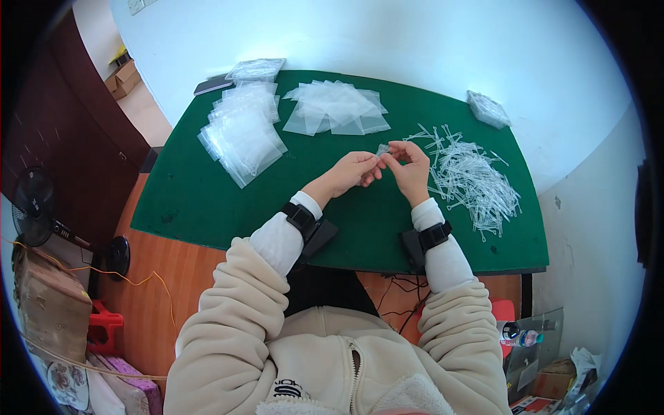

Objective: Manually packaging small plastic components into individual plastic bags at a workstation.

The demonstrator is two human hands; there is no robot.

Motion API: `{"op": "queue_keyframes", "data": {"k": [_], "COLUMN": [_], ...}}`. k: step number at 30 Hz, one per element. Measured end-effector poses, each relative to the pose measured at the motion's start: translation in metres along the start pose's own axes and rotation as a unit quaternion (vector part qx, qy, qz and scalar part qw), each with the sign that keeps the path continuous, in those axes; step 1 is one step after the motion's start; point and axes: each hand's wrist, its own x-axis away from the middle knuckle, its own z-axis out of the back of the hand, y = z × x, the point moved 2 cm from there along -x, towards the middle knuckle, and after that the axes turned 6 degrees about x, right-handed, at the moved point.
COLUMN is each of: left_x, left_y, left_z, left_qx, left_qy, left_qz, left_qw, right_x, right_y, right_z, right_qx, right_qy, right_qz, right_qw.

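My left hand and my right hand meet above the middle of the green table. Fingers and thumbs of both pinch a small clear plastic piece; its exact kind is too small to make out, and the fingers cover part of it. Just right of my right hand spreads a loose heap of thin clear plastic sticks with looped ends. Beyond my hands lies a spread of flat clear plastic bags. Another overlapping stack of clear bags is farther left.
A clear wrapped pack lies at the table's far left edge, beside a dark flat object. Another wrapped pack sits at the far right against the wall. On the floor at left are a black fan and a red stool.
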Motion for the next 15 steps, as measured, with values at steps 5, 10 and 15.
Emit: {"op": "queue_keyframes", "data": {"k": [5,10,15], "left_x": [-0.0007,0.0002,-0.0007], "left_y": [-0.0021,-0.0026,-0.0037], "left_z": [0.0011,0.0027,0.002], "left_qx": [0.044,0.039,0.026], "left_qy": [-0.015,-0.005,0.015], "left_qz": [0.005,0.015,0.007], "left_qw": [0.999,0.999,1.0], "right_x": [-0.0005,-0.0008,-0.0006], "right_y": [0.0039,0.0039,0.0074], "right_z": [-0.0027,-0.0012,-0.0021], "right_qx": [-0.021,0.002,0.005], "right_qy": [-0.008,-0.024,-0.022], "right_qz": [-0.004,-0.012,-0.024], "right_qw": [1.0,1.0,0.999]}}
